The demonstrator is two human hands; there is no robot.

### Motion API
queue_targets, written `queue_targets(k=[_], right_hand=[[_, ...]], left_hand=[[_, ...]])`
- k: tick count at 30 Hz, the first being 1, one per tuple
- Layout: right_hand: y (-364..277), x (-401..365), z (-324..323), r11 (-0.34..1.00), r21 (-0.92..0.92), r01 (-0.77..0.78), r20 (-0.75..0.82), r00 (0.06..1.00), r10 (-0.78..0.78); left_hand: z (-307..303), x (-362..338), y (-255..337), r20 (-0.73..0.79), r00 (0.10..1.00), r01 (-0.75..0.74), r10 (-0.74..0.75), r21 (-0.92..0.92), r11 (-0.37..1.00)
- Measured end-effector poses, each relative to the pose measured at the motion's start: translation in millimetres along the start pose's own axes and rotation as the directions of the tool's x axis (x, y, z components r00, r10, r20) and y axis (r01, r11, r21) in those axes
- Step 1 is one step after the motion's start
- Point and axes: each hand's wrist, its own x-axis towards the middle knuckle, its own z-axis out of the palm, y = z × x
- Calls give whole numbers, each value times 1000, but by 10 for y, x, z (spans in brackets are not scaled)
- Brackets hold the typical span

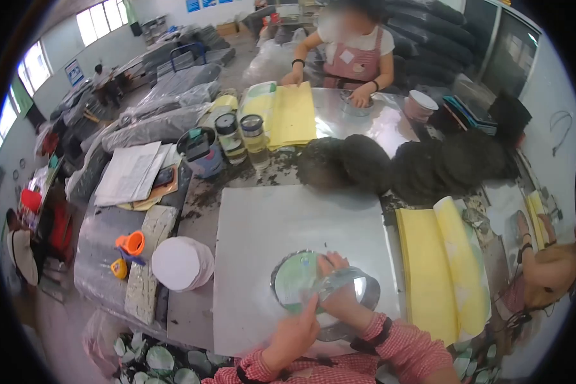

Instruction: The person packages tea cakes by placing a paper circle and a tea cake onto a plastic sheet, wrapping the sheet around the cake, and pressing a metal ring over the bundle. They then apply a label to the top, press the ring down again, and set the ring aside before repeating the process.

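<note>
A round green-and-white printed disc [294, 278] with a dark rim lies on the smooth metal sheet [256, 224]. My right hand [340, 297] reaches over the disc's right side, its fingers around a shiny, see-through ring [349, 277] that stands tilted. The ring's band crosses in front of the hand and hides part of the grip. From the near side comes my left hand [293, 336], index finger stretched out with its tip at the disc's lower edge. Its other fingers are curled and no object shows in them.
Dark round cakes [365, 163] line the sheet's far edge. Yellow sheets [425, 269] lie to the right, a stack of white discs [180, 264] to the left. Two glass jars [255, 142] stand at the back left. Across the table a co-worker [355, 54] handles a clear ring.
</note>
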Motion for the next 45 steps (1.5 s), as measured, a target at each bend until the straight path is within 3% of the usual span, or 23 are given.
queue_targets(k=[2,3,6,9,10,12,14,16,18,22,24,25,26,27,28,30,31,33,35,38,40,43,45], right_hand=[[-222,-16,166,958,223,-179,-50,980,195],[-396,-52,332,975,224,13,50,998,-25],[-864,-241,432,631,752,-190,404,890,-213],[-670,-237,225,911,386,-146,335,942,9],[-554,-302,125,913,382,-145,328,944,12],[-300,-376,-84,954,285,95,100,987,-128],[-315,-534,-406,974,209,91,99,989,-113],[-288,-741,-472,988,127,87,107,989,-101],[-233,-1057,-292,964,266,-22,171,985,-24],[-214,-1193,-217,887,462,-8,177,981,-84],[-165,-1436,-92,373,817,-440,423,897,132],[-280,-1334,-385,671,723,-166,256,966,-37],[-408,-1372,-303,453,832,-318,338,940,39],[-544,-1394,-234,193,881,-431,416,902,115],[-534,-1374,-295,193,879,-437,421,899,119],[-508,-1139,-598,848,478,229,200,912,-359],[-599,-1002,-710,846,476,240,201,907,-371],[-938,-789,-812,618,776,-126,240,965,-105],[-907,-847,-501,606,762,-227,381,914,-137],[-963,-720,-223,563,732,-384,584,779,-228],[-670,-640,-58,780,619,-91,504,808,-306],[-166,-540,72,912,381,-154,188,978,87],[-61,-504,-23,983,144,-113,-44,992,120]], left_hand=[[-61,-199,-17,-88,996,37,-35,27,999],[-110,-283,-33,-177,983,50,-40,54,997],[-355,-545,-141,-194,965,203,-175,136,970],[-238,-736,-443,20,805,573,-593,-289,767],[-34,-887,-690,20,810,565,-586,-289,772],[196,-1082,-1194,114,777,469,-619,-761,448],[-281,-1195,-1414,-27,942,300,-336,-383,873],[-713,-1127,-1421,-18,981,182,-191,-226,957],[-833,-1003,-1538,272,953,-149,131,49,988],[-624,-956,-2009,403,893,-211,199,-16,977],[-716,-899,-1941,419,885,-221,202,-4,975],[-766,-852,-1906,595,798,-141,95,31,990],[-772,-859,-1875,745,666,-66,-16,80,995],[-742,-906,-1851,748,664,-61,-14,72,996],[-714,-947,-1831,570,817,-140,81,60,988],[-634,-986,-1846,345,921,-214,178,67,975],[-597,-970,-1925,328,926,-210,186,37,977],[-580,-980,-1987,308,935,-186,177,1,982],[-693,-800,-1899,437,899,79,-23,-109,991],[-1011,-428,-1694,349,932,159,-99,-150,976],[-1322,-331,-1357,70,990,-115,121,-85,990],[-1051,-674,-1156,175,923,-364,341,120,924],[-732,-804,-1348,241,905,-385,351,113,916]])
